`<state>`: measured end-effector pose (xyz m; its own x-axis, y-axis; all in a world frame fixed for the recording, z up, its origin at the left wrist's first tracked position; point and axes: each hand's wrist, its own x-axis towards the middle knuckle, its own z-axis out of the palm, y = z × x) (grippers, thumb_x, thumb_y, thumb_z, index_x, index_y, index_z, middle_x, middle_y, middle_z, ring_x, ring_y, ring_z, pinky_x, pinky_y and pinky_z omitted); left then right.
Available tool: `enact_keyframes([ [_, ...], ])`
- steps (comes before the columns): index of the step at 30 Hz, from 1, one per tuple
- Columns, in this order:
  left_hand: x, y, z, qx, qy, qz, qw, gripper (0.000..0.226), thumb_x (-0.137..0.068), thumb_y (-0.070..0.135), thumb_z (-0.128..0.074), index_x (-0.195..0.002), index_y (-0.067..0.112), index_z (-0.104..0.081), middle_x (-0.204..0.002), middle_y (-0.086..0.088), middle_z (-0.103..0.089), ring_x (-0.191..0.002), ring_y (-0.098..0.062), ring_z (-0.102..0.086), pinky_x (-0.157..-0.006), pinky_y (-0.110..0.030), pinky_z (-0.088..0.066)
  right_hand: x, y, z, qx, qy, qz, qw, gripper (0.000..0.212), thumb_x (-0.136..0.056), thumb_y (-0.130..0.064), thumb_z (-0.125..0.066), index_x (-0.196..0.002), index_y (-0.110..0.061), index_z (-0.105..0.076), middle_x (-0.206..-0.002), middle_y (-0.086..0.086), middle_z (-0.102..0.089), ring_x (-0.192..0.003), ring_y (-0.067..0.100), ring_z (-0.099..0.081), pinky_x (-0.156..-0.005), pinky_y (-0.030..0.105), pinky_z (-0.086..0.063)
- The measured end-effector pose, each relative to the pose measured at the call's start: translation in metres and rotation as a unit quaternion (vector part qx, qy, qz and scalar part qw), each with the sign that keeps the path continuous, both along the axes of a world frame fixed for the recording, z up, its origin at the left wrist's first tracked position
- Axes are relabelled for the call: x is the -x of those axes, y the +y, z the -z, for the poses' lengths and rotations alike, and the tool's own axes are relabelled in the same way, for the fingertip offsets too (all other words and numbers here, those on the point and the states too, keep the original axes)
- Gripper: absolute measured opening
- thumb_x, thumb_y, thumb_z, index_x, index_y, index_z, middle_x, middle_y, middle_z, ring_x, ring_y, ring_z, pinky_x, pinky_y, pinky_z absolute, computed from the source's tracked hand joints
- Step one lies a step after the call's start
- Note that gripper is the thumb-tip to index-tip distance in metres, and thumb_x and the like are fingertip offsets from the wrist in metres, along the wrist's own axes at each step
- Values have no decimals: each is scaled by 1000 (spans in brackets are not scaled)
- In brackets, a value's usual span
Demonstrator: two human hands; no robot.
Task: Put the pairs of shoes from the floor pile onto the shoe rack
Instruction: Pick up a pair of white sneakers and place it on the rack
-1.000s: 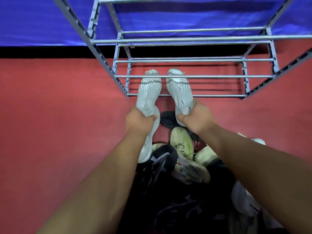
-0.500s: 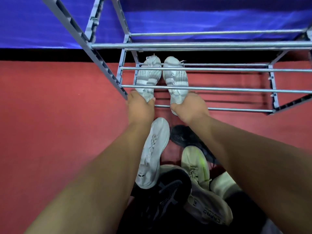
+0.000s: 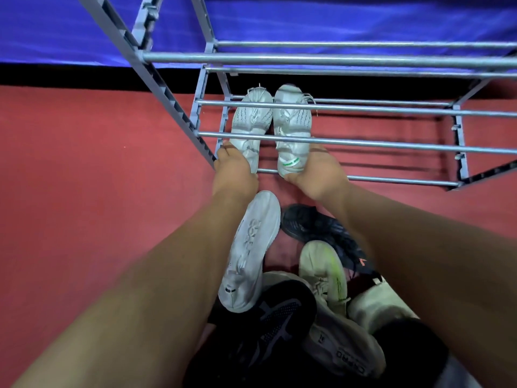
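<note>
A pair of white sneakers lies side by side on the lowest shelf of the grey metal shoe rack (image 3: 363,142), at its left end, toes pointing away from me. My left hand (image 3: 234,170) grips the heel of the left white sneaker (image 3: 251,127). My right hand (image 3: 316,172) grips the heel of the right white sneaker (image 3: 292,127). Rack bars cross over both shoes. The floor pile (image 3: 293,309) of shoes lies between my forearms, below the rack.
The pile holds a single white sneaker (image 3: 249,253), a black shoe (image 3: 313,228), a white shoe with a neon green stripe (image 3: 324,270), a black mesh trainer (image 3: 268,331) and others. Red floor (image 3: 84,191) spreads to the left; a blue wall (image 3: 70,29) stands behind the rack.
Both hands have carried the white sneakers forward from above the pile and under the rack bars onto the lowest shelf. My view has moved closer to the rack.
</note>
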<state>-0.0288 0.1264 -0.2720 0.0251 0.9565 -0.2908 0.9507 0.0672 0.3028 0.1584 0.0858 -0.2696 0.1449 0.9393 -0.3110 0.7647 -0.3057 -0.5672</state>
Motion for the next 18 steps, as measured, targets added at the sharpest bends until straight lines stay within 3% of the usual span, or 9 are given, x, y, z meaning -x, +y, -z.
enact_keyframes([
  [4,0,3,0,-24,32,10,999,96,-97,39,-70,-160,-7,-13,-155,-22,-33,-135,-40,-47,-107,-45,-46,4,-1,-1,4,21,9,1000,24,-86,-47,-80,-95,-27,-73,-89,-9,-64,-84,16,-61,-71,25,-42],
  [8,-2,16,-3,17,58,13,998,101,-94,50,-70,-159,-5,-17,-160,-23,-30,-138,-38,-48,-107,-43,-47,7,0,-1,16,38,18,999,29,-83,-52,-83,-88,-30,-64,-84,-11,-61,-82,17,-62,-63,25,-41],
  [10,-5,16,-4,22,74,19,997,106,-93,48,-73,-161,-5,-12,-162,-23,-28,-140,-36,-47,-107,-41,-47,9,1,-2,23,34,19,999,32,-85,-47,-84,-93,-23,-64,-89,-7,-61,-84,19,-61,-63,24,-40],
  [14,1,5,0,4,70,27,997,97,-96,32,-73,-162,-3,-11,-159,-19,-30,-137,-34,-48,-104,-40,-48,9,-2,-2,27,26,33,999,60,-85,-37,-82,-132,-8,-57,-121,9,-63,-109,27,-63,-85,28,-46],
  [18,8,-17,-4,-33,27,6,999,63,-94,13,-65,-148,3,-35,-146,-14,-42,-126,-34,-54,-91,-42,-50,0,-28,-15,23,1,25,999,45,-89,-17,-65,-132,-10,-53,-124,13,-63,-113,33,-62,-83,31,-44],
])
